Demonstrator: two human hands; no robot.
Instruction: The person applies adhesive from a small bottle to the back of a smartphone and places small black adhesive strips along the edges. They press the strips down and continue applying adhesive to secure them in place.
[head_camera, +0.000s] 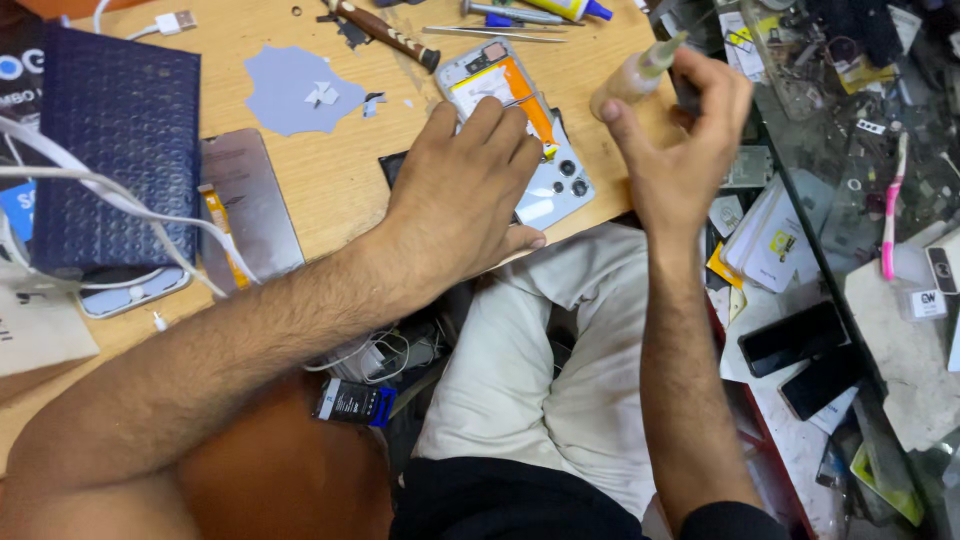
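On my left sits a dark blue box (120, 140) with white cables (100, 190) over it, out of my way. Next is the open phone (520, 130), lying on the wooden table (330, 190) near the edge. My left hand (465, 200) lies flat on it, fingers spread, so it can't slide. My right hand (690, 130) is closed around a small glue bottle (635, 75), held just above the phone, tip pointing up and right.

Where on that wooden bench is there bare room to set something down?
Bare wood shows between the grey patch and the loose back panel, and just left of the left hand. The top edge by the screwdriver and tweezers is crowded; the blue box fills the left.
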